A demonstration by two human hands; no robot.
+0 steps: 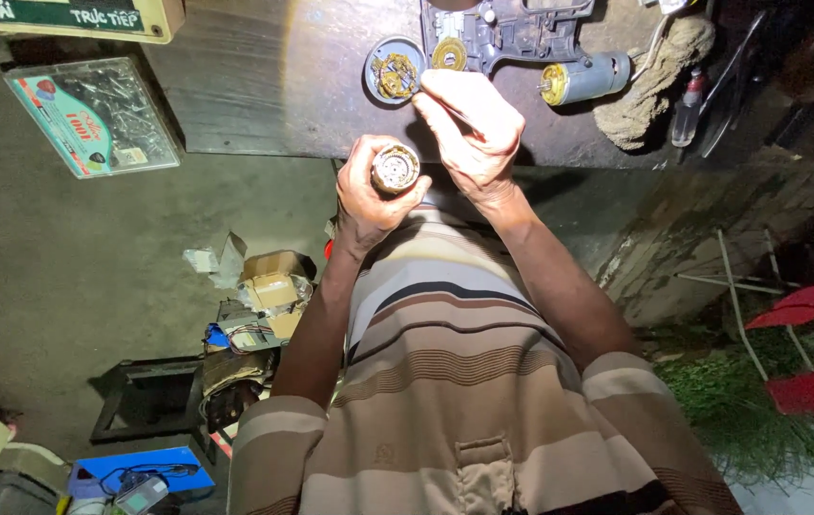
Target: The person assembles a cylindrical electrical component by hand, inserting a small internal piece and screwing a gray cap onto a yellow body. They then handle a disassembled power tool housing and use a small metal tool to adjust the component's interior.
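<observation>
Small repair workshop. Dark worn counter (264,95) carried opened tool housing (502,33), loose electric motor (586,78), round dish of gear parts (394,71), oil bottle (686,110), rag (650,81). Plastic parts case (92,114) lay on concrete floor (63,267), scrap boxes (269,286) nearby.

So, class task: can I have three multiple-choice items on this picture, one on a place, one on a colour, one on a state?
1. Where is the silver motor?
A. on the floor
B. on the bench, right of the black housing
C. in a hand

2. What colour is the shirt?
A. plain white
B. brown and beige stripes
C. green checks

3. How is the left hand?
A. open and empty
B. closed round a round metal part
C. flat on the bench

Answers:
1. B, it lies on the dark benchtop beside the housing.
2. B, bands of brown and beige cross it.
3. B, the fingers wrap the part, with its end face showing.
</observation>
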